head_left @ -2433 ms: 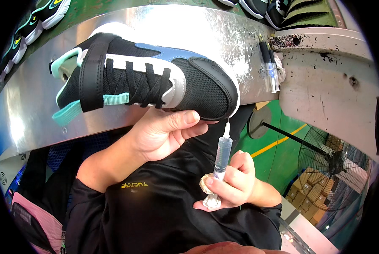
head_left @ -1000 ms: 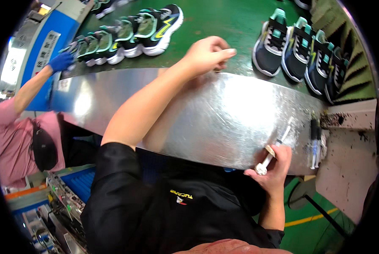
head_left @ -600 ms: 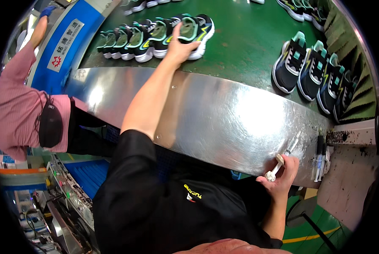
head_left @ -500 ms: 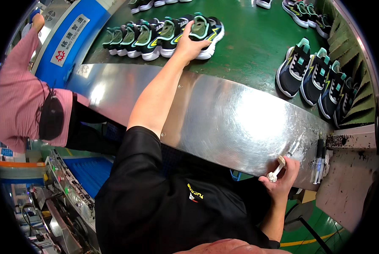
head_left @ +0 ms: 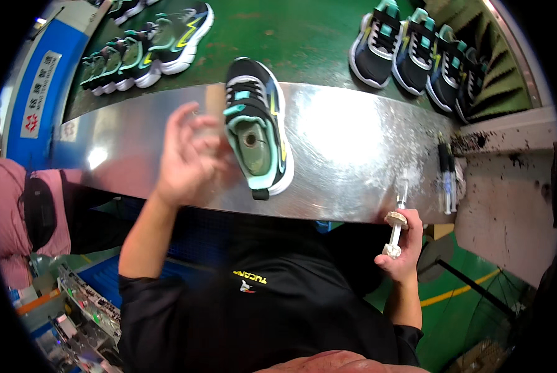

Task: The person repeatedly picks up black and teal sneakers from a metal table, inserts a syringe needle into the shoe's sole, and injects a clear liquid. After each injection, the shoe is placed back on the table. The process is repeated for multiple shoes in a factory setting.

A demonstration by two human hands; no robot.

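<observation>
A black sneaker (head_left: 267,118) with mint lining and a white sole stands on the metal ledge in front of me, its toe pointing away and its heel toward me. Just left of it, my left hand (head_left: 194,155) is open with fingers spread and blurred, apparently holding nothing. On the right, near the ledge's front edge, my right hand (head_left: 406,248) grips a syringe (head_left: 395,234). White wrapping covers its plunger end and its flange, and its clear barrel points away from me.
Sneakers in a row (head_left: 129,59) stand on the green belt (head_left: 278,37) at left, and more sneakers (head_left: 415,53) at right by a bristled curtain (head_left: 508,56). Pens or syringes (head_left: 446,177) lie at the right of the metal ledge (head_left: 340,155). A person in pink (head_left: 5,205) is at left.
One sneaker has come from the belt's row onto the metal ledge, and my left hand has let it go and drawn back. My right hand still holds the syringe.
</observation>
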